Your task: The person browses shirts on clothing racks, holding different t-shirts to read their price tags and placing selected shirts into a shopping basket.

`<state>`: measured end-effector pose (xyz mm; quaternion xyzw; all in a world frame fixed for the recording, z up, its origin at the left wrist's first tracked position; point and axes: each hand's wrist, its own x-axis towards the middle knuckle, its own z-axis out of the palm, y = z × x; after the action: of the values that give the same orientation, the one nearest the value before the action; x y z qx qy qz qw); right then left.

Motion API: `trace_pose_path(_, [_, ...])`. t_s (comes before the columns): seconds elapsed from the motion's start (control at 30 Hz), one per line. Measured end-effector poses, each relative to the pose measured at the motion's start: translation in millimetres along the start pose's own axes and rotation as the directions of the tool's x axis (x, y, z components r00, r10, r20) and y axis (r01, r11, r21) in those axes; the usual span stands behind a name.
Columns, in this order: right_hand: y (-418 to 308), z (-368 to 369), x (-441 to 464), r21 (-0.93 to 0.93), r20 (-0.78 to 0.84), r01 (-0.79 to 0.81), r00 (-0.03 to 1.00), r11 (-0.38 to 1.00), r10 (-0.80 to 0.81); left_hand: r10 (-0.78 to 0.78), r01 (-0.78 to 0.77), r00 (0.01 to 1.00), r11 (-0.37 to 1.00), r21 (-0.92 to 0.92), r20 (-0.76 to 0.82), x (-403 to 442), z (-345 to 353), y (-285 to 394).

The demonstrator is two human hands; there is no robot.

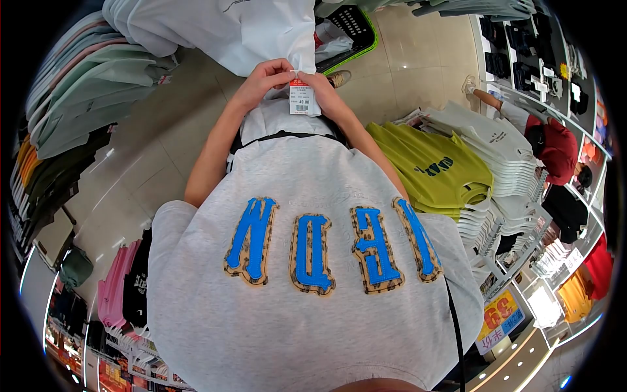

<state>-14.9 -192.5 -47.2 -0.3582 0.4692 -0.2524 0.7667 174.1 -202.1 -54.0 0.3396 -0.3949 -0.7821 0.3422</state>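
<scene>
A red and white price tag [302, 98] reading 49.00 is held upright between my two hands. My left hand [269, 81] has its fingers pinched together at the tag's top left edge. On the other side, my right hand [318, 91] pinches the tag's upper right edge. Behind the hands hangs a white shirt [261, 32], its lower hem close to my fingers. The tag's top meets the white cloth; its attachment is hidden by the fingers.
Racks of hanging shirts [85, 85] stand at the left. A green-rimmed black basket [353, 39] is beyond the hands. Yellow-green shirts [431, 166] and white shirts [496, 144] hang at the right. A person in red [558, 150] is farther right.
</scene>
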Motion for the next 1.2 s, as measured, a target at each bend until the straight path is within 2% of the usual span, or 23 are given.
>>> trace_pose_path(0.23, [-3, 2, -3, 0.008, 0.002, -0.005, 1.0, 1.0, 0.005, -0.005, 0.005, 1.0, 1.0, 0.013, -0.002, 0, 0, -2])
trace_pose_path(0.4, [-5, 6, -6, 0.087, -0.037, -0.041, 0.998, 0.995, 0.045, -0.03, 0.002, 0.995, 0.961, -0.276, -0.095, 5, -7, -12])
trace_pose_path(0.5, [-6, 5, -7, 0.116, -0.042, -0.051, 0.998, 0.992, 0.056, -0.037, 0.003, 0.987, 0.976, -0.217, -0.155, 4, -10, -12])
trace_pose_path(0.7, [-2, 3, -7, 0.122, -0.01, -0.038, 0.999, 0.992, 0.04, 0.049, -0.052, 0.991, 0.998, -0.024, -0.123, 5, -11, -16])
trace_pose_path(0.9, [-3, 5, -9, 0.102, -0.009, -0.031, 0.999, 0.994, 0.032, 0.011, -0.018, 0.98, 0.999, -0.031, -0.199, 3, -8, -12])
trace_pose_path(1.2, [-2, 5, -10, 0.091, 0.005, -0.052, 0.999, 0.994, 0.052, -0.049, 0.036, 0.972, 0.998, -0.061, -0.229, 2, -8, -9])
